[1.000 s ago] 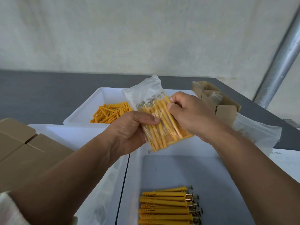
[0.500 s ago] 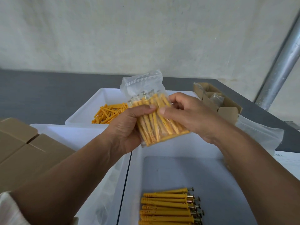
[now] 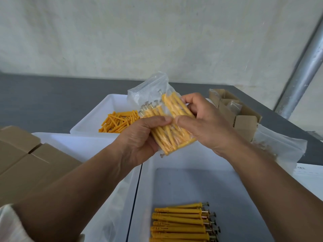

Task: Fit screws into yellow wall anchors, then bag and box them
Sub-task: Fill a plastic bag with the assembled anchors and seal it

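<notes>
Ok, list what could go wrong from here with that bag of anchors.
1. The left hand and the right hand pinch the bag only around its middle. I cannot tell whether its top is sealed, so the anchors might slide out if it tips.
2. A screw head pokes at the bag's lower corner and may tear the thin plastic.

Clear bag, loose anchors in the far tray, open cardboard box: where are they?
clear bag (image 3: 148, 89): head view, empty upper part.
loose anchors (image 3: 118, 121): head view, middle of the pile.
open cardboard box (image 3: 244, 124): head view, front flap.
</notes>
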A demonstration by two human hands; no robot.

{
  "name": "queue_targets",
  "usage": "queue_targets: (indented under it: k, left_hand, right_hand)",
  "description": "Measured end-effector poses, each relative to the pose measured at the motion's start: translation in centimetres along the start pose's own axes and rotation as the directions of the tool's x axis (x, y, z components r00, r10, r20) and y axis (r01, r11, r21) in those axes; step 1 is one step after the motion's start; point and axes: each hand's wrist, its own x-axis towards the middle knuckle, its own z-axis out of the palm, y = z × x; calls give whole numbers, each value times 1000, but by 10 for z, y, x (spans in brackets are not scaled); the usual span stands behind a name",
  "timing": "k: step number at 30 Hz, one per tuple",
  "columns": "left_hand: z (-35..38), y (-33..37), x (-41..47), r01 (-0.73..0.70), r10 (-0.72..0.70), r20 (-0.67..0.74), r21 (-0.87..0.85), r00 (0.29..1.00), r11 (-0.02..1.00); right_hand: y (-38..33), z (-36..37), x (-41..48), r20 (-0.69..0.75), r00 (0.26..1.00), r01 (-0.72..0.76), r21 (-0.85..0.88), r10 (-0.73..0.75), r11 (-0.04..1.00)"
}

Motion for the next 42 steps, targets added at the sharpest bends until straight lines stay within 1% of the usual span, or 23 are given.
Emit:
queue_targets:
  k: [2,4,6,8,10,14,17,18,20,23,27,32,37,39,42]
  left_hand:
    - [-2,1,1,3,-4,-25,-24,1000,1000]
    - [-4,1,1,2,-4,-40,-58,999,998]
    - [-4,0,0,-3,0,-40,-74,999,997]
    - [-3,-1,1,-11,8,-38,-79,999,997]
    - [-3,-2,1,-3,1,-30,-76,1000,997]
    - [-2,-5,0,36,-33,49,-62,998,997]
    - [-6,-5,1,58,-52,119,-46,991,997]
    - [-7,-4,1,72,-66,149,-34,987,997]
    - [-9,-2,0,89,-85,193,-11,978,996]
    - [-9,0,-1,69,-69,179,8,981,998]
    - [-5,4,-2,14,-6,116,-71,993,997]
    - [-5,6,-1,-34,39,30,-144,999,989]
    - [-6,8,0,-70,59,-60,-193,996,979]
    - [-6,9,-1,-89,74,-78,-208,994,974]
    - [-6,11,-2,-99,87,-62,-221,994,970]
  right_hand:
    - [0,0,0,-6,1000,-22,-9,22,1000]
    - [2,-1,1,-53,996,-76,-34,75,996]
    - [5,-4,3,-92,984,-159,-92,150,983]
    - [6,-5,4,-88,978,-199,-159,187,967]
    - [7,-5,4,-113,978,-195,-216,174,957]
    - [8,-3,5,-239,970,-109,-251,48,962]
    - [7,0,5,-277,961,-60,-203,1,977]
    - [7,0,6,-282,959,-51,-164,3,985]
    - [5,-2,6,-263,964,-66,-45,52,997]
    - [-1,-9,6,-186,974,-117,91,132,989]
    - [-6,-18,6,-98,979,-154,221,179,963]
    - [-1,-23,9,-59,976,-198,157,210,968]
    - [2,-21,9,-2,986,-166,180,169,970]
    - [3,-19,8,-13,992,-121,183,126,976]
    - [4,-19,9,-65,993,-80,189,94,979]
